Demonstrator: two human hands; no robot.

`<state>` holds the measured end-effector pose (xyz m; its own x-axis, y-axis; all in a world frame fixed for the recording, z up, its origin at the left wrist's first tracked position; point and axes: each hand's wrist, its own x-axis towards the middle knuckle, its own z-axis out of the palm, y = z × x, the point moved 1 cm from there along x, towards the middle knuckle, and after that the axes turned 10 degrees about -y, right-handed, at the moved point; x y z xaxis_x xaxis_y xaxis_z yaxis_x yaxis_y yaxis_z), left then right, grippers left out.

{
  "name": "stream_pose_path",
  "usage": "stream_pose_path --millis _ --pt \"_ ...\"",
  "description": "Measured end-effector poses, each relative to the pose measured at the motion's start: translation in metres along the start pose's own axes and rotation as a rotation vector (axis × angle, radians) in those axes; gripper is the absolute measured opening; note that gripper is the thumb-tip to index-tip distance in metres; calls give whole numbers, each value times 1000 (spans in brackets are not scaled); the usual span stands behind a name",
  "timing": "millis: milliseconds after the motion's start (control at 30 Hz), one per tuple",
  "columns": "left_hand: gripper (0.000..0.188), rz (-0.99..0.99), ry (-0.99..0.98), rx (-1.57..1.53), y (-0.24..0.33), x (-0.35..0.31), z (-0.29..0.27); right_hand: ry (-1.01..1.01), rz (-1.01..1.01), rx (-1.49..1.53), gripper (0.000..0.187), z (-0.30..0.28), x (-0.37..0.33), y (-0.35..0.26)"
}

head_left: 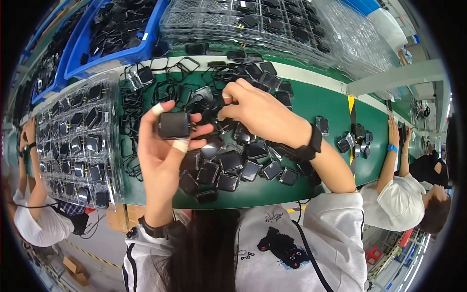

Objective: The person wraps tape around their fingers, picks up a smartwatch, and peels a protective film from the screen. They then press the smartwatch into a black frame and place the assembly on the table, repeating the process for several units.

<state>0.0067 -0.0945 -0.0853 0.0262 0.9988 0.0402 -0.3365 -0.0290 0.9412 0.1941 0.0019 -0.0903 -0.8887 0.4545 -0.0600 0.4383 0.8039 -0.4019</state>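
Observation:
My left hand (pixel 160 163) is raised palm up over the bench, its fingers wrapped around a black square watch-like case (pixel 174 125). Pale tape covers the tips of some of its fingers. Just to the right, my right hand (pixel 265 112) is bent over the pile with thumb and index finger curled close together; whatever they pinch is too small or hidden to make out. Below both hands lie several glossy black square cases (pixel 230 161), some in clear film. Thin black square frames (pixel 163 92) are heaped beyond my left hand.
A clear tray (pixel 78 141) of black cases stands at left, blue bins (pixel 116 58) of black parts behind it. Stacked clear trays (pixel 248 29) fill the far side. A smaller cluster of cases (pixel 357 138) lies right, past yellow-black tape (pixel 351 112). Co-workers (pixel 401 194) sit on both sides.

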Motion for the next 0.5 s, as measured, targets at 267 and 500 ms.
stream_pose_path --millis 267,500 --pt "64 -89 -108 -82 -11 3 -13 142 -9 469 11 -19 0 -13" --pt "54 -78 -263 -462 -28 2 11 480 -9 247 11 -18 6 -43"
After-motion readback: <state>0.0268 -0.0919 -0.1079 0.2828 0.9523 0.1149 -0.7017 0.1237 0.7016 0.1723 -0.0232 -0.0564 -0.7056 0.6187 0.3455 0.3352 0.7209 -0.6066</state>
